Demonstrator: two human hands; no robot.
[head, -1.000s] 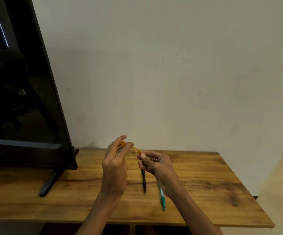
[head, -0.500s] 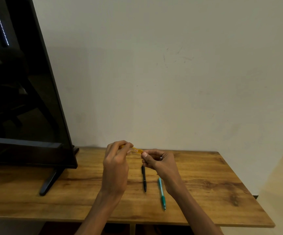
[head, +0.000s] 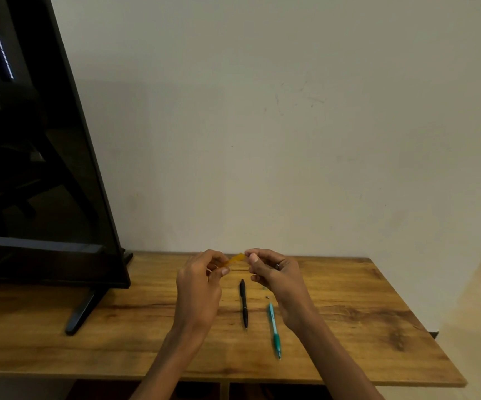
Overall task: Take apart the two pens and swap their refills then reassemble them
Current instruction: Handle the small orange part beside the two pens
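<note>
1. Holding a short translucent orange pen barrel (head: 236, 259) between them, both hands hover above the far middle of the wooden table (head: 349, 321).
2. The left hand (head: 200, 284) has its fingers curled, pinching the barrel's lower left end between thumb and fingertips.
3. The right hand (head: 274, 274) pinches the barrel's upper right end with thumb and forefinger; a dark ring (head: 277, 266) sits on one of its fingers.
4. The barrel tilts, its right end higher and farther than its left.
5. A slim black pen (head: 244, 305) lies flat on the table between the two forearms, tip pointing to the near edge.
6. Just right of it lies a teal pen with a green grip (head: 274, 330), partly hidden at its far end by the right wrist.
7. A tiny dark piece (head: 267, 297) rests on the wood near the teal pen's far end; what it is cannot be told.
8. A black flat screen on a stand (head: 46, 168) occupies the far left of the table.
</note>
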